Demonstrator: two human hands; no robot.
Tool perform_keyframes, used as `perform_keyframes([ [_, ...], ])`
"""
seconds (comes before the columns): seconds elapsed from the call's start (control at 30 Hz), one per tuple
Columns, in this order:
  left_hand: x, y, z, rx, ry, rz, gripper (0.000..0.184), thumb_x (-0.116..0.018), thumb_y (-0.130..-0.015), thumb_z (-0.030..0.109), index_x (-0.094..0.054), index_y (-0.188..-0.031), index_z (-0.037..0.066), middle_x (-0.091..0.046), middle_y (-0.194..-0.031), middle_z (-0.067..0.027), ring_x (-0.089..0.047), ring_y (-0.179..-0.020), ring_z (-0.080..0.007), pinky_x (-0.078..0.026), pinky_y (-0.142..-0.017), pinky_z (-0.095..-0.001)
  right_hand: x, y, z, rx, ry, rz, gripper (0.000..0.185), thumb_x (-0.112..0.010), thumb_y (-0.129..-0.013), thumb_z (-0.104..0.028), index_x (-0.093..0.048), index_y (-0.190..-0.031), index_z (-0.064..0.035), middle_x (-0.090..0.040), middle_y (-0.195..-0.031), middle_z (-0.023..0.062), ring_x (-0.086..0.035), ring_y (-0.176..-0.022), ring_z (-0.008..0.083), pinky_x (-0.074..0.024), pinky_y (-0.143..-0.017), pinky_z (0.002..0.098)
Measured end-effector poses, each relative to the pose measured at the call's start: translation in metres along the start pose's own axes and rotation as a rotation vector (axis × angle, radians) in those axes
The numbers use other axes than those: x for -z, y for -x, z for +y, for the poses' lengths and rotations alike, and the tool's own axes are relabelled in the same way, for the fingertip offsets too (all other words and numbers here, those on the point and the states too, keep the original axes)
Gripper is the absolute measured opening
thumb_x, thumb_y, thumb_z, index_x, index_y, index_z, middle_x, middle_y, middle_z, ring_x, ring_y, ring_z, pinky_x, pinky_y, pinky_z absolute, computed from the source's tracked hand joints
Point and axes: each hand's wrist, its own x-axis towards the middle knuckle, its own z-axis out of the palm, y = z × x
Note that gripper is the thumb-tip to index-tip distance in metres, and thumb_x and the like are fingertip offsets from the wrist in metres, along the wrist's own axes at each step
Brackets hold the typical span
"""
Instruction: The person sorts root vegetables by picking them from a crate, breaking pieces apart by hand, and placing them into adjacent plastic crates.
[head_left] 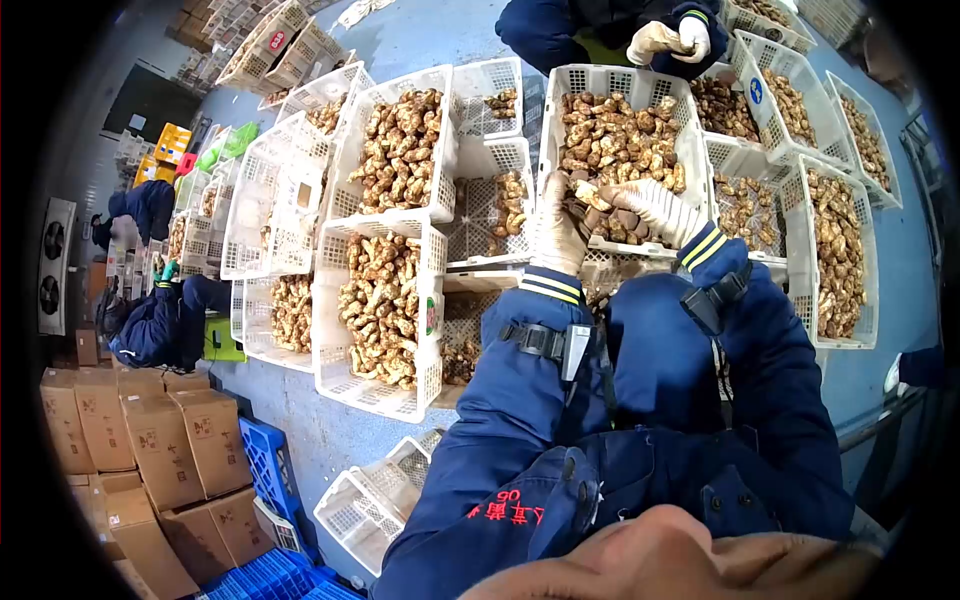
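My left hand [558, 232], in a pale work glove, is closed around a mushroom [592, 196] with a light stem. My right hand [655, 208], gloved in striped off-white, has its fingers closed at the other side of this mushroom; its fingertips are partly hidden. Both hands are over the near end of a white plastic crate [690, 120] of brown and cream mushrooms [618, 135]. Darker caps [624, 228] lie just below my fingers.
Left of me stand crates heaped with mushrooms [380, 300] and a part-filled crate [487, 240]. More full crates [838, 250] are on the right. Across from me are a person's gloved hands [672, 42]. Behind on the left are cardboard boxes [160, 440] and white baskets [365, 510].
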Motion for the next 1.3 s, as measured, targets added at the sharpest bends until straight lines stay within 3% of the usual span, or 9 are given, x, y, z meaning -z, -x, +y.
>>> perform_keyframes([
  [0.17, 0.008, -0.013, -0.008, -0.087, -0.021, 0.018, 0.029, -0.068, -0.087, 0.03, -0.06, -0.108, 0.012, -0.065, -0.098, -0.0012, -0.061, -0.087, -0.0153, -0.052, -0.074, -0.0306, -0.015, 0.006, -0.014, -0.017, 0.061, 0.078, 0.054, -0.065, -0.085, -0.048, -0.064, -0.112, -0.0015, -0.059, -0.063, -0.0002, -0.056, -0.052, 0.0076, -0.0454, -0.047, 0.0227],
  [0.33, 0.004, -0.006, -0.002, -0.137, -0.116, -0.006, 0.028, -0.068, -0.088, 0.025, -0.06, -0.11, 0.009, -0.064, -0.098, -0.0038, -0.061, -0.086, -0.0164, -0.053, -0.073, -0.0296, -0.033, 0.003, 0.0, 0.166, 0.177, 0.096, 0.049, -0.064, -0.089, -0.038, -0.058, -0.116, 0.0027, -0.066, -0.086, 0.0052, -0.061, -0.075, 0.0114, -0.0508, -0.068, 0.0259],
  [0.53, 0.002, 0.001, -0.001, -0.116, -0.098, -0.032, 0.035, -0.07, -0.084, 0.011, -0.055, -0.116, 0.006, -0.063, -0.101, -0.0043, -0.061, -0.083, -0.0159, -0.053, -0.072, -0.0318, -0.029, 0.006, 0.004, 0.096, 0.073, 0.103, 0.037, -0.062, -0.092, -0.028, -0.059, -0.115, 0.0002, -0.066, -0.08, 0.003, -0.059, -0.068, 0.0072, -0.0489, -0.06, 0.023],
  [0.73, 0.017, 0.0, 0.001, -0.083, -0.199, -0.144, 0.049, -0.054, -0.082, -0.002, -0.05, -0.131, 0.003, -0.062, -0.109, -0.0051, -0.062, -0.094, -0.0175, -0.051, -0.087, -0.0308, -0.026, 0.032, 0.003, 0.124, -0.134, 0.101, 0.04, -0.051, -0.095, -0.04, -0.065, -0.103, -0.0034, -0.061, -0.069, -0.0007, -0.054, -0.055, 0.0064, -0.0424, -0.049, 0.0195],
  [0.83, 0.034, -0.007, 0.002, -0.124, -0.874, 0.042, 0.036, -0.06, -0.089, 0.019, -0.059, -0.12, -0.001, -0.064, -0.107, -0.0076, -0.063, -0.092, -0.0191, -0.05, -0.083, -0.0294, -0.028, 0.038, 0.003, 0.015, -0.384, 0.15, 0.047, -0.048, -0.096, -0.045, -0.064, -0.102, -0.0003, -0.054, -0.063, -0.0039, -0.048, -0.052, 0.0066, -0.04, -0.05, 0.0211],
  [0.93, 0.027, -0.002, 0.006, 0.066, -1.02, 0.192, 0.042, -0.065, -0.088, 0.034, -0.063, -0.115, 0.001, -0.064, -0.108, -0.0083, -0.063, -0.092, -0.018, -0.049, -0.08, -0.03, -0.025, 0.038, 0.009, 0.008, -0.534, 0.092, 0.049, -0.047, -0.096, -0.046, -0.062, -0.107, 0.0002, -0.046, -0.059, -0.0067, -0.041, -0.052, 0.0067, -0.0384, -0.052, 0.0228],
  [1.1, 0.006, 0.013, -0.003, 0.149, -0.502, -0.116, 0.072, -0.067, -0.082, 0.053, -0.049, -0.133, 0.005, -0.052, -0.127, -0.0084, -0.051, -0.115, -0.0218, -0.038, -0.101, -0.0361, -0.025, 0.03, 0.022, 0.049, -0.596, -0.002, 0.052, -0.047, -0.096, -0.046, -0.042, -0.136, -0.0119, -0.05, -0.07, -0.0042, -0.043, -0.055, 0.0078, -0.0368, -0.051, 0.0234],
  [1.2, -0.001, 0.017, -0.009, 0.132, -0.289, -0.232, 0.058, -0.068, -0.084, 0.045, -0.055, -0.125, 0.007, -0.058, -0.117, -0.0066, -0.056, -0.107, -0.0198, -0.045, -0.093, -0.0347, -0.039, 0.024, 0.028, -0.029, -0.607, -0.071, 0.042, -0.048, -0.096, -0.048, -0.052, -0.121, -0.0152, -0.051, -0.063, -0.0037, -0.046, -0.052, 0.0086, -0.037, -0.048, 0.0234],
  [1.3, -0.004, 0.017, -0.005, 0.117, -0.246, -0.233, 0.042, -0.066, -0.088, 0.035, -0.06, -0.116, 0.005, -0.062, -0.107, -0.0061, -0.059, -0.101, -0.0192, -0.05, -0.086, -0.0345, -0.044, 0.024, 0.024, -0.096, -0.531, -0.027, 0.049, -0.047, -0.095, -0.05, -0.048, -0.132, -0.0166, -0.054, -0.066, -0.0025, -0.049, -0.055, 0.0082, -0.0405, -0.051, 0.0221],
])
